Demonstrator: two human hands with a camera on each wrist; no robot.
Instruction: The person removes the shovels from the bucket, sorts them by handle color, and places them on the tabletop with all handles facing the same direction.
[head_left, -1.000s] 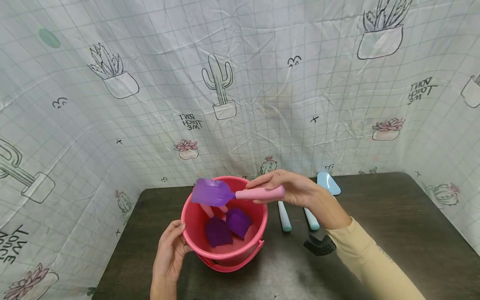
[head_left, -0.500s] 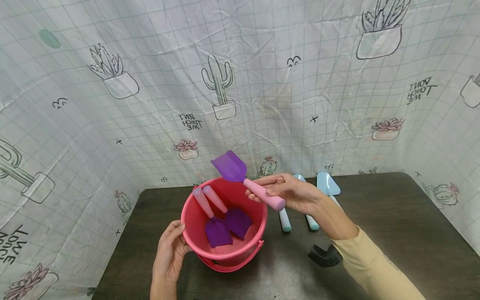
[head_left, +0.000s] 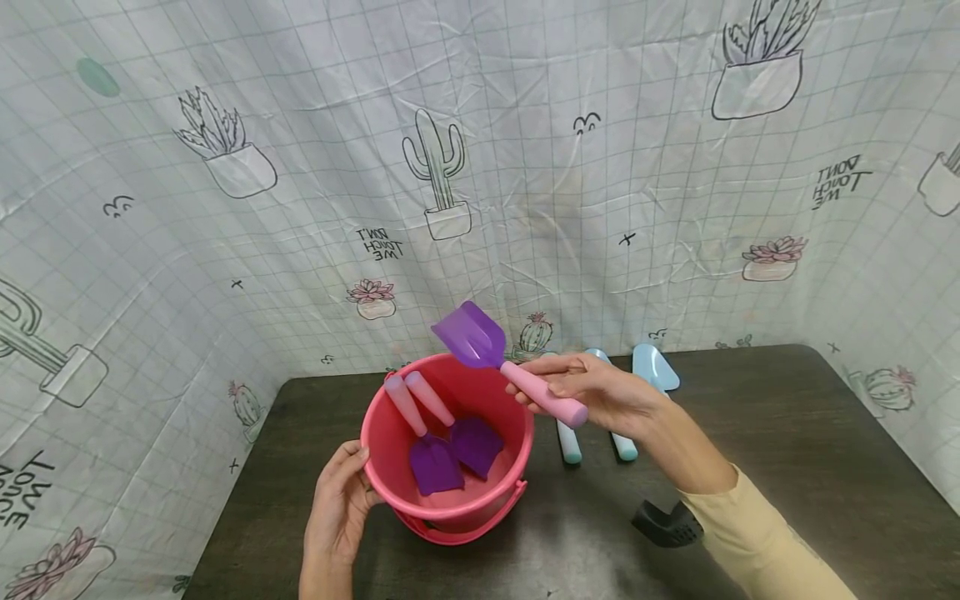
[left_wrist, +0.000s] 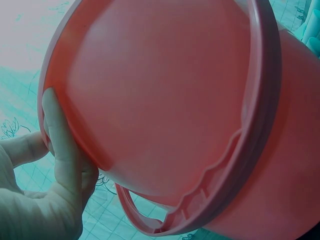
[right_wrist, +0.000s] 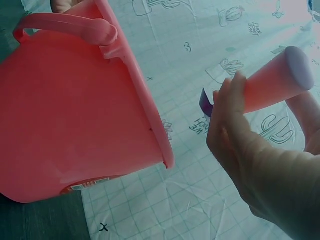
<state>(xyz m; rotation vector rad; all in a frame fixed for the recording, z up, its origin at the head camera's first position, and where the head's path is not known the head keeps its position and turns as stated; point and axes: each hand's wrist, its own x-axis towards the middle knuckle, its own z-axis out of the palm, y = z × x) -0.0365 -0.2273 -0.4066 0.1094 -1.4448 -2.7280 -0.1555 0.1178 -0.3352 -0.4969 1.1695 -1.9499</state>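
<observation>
A toy shovel with a purple blade (head_left: 472, 335) and a pink handle (head_left: 542, 393) is held by my right hand (head_left: 600, 390) above the right rim of a red bucket (head_left: 378, 492). The right wrist view shows fingers curled round that handle (right_wrist: 272, 85). My left hand (head_left: 341, 500) grips the bucket's left rim, thumb on one side and fingers on the other. Inside the bucket lie two more shovels, their purple blades (head_left: 437, 465) low and pink handles (head_left: 431, 398) leaning on the far wall. The bucket's handle (head_left: 480, 527) hangs down in front.
Behind and right of the bucket, several light blue shovels (head_left: 654, 368) with pale handles (head_left: 624, 446) lie on the dark table (head_left: 787, 450), partly hidden by the right arm. A black device (head_left: 669, 525) sits at the right wrist. Patterned cloth (head_left: 525, 167) hangs behind.
My right hand has moved right with the shovel. Its blade has swung from over the bucket to point up and away, uncovering the two handles inside. The left hand and bucket stay in place.
</observation>
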